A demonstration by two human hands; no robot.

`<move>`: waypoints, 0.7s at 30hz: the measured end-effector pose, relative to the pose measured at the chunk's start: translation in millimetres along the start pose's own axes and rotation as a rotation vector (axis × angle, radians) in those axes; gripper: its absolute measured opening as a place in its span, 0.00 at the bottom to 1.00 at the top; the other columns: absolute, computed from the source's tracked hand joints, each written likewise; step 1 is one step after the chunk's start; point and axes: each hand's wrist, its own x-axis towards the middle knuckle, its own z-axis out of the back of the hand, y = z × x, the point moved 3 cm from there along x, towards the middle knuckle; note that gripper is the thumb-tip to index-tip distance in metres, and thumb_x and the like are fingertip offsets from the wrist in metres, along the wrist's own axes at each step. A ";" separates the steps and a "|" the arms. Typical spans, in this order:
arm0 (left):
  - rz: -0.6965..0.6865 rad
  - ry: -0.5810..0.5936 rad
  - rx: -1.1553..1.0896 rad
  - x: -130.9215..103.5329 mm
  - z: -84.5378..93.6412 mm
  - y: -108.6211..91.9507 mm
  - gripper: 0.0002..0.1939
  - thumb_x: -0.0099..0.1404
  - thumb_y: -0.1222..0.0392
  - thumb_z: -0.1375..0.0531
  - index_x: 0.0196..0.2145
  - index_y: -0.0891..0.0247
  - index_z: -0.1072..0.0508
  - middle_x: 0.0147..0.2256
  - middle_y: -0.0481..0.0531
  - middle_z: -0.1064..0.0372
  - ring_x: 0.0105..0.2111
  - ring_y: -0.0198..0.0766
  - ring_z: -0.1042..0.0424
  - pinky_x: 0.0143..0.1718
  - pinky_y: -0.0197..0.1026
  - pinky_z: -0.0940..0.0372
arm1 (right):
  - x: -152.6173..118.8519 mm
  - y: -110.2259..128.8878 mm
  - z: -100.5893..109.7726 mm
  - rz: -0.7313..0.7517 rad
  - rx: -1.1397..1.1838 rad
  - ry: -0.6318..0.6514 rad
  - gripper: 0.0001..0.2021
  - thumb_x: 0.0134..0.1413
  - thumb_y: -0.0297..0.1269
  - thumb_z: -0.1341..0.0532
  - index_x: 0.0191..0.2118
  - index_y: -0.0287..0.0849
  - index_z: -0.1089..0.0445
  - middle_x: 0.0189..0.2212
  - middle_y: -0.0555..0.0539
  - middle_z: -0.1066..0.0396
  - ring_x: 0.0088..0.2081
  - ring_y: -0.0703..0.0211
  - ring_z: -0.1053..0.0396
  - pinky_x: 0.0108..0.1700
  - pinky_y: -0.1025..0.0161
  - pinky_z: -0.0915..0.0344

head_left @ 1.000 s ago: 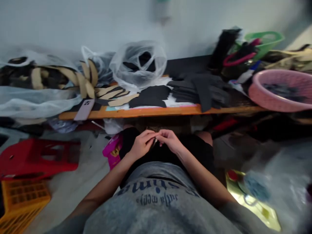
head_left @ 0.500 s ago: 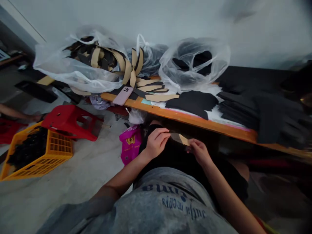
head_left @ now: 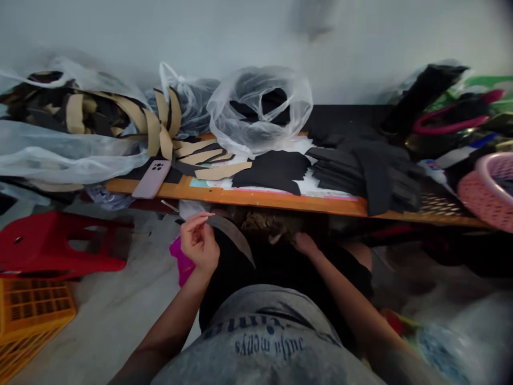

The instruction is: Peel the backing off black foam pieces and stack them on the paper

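Nearest: L hand (head_left: 198, 246) is pinching one end of a thin, curved grey strip (head_left: 236, 240), thumb & forefinger closed on it, over the lap just below the bench edge. Strip is drooping in an arc toward the lap, so prob. light, soft, bendy w/ little stiffness; best held near an end, as it is. R hand (head_left: 305, 244) is reaching under the orange wooden bench (head_left: 256, 198), fingers hidden, can't tell its grip. Further: flat black cut pieces (head_left: 276, 171) lying on the bench, then clear plastic bags (head_left: 260, 107) at the wall.
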 end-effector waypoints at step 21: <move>0.136 0.130 0.313 41.7 -82.9 19.9 0.06 0.68 0.58 0.36 0.37 0.63 0.26 0.32 0.48 0.27 0.31 0.32 0.27 0.35 0.35 0.30 | -73.5 104.2 56.1 0.459 1.170 0.127 0.28 0.52 0.57 0.29 0.53 0.50 0.34 0.43 0.43 0.27 0.39 0.52 0.25 0.40 0.52 0.21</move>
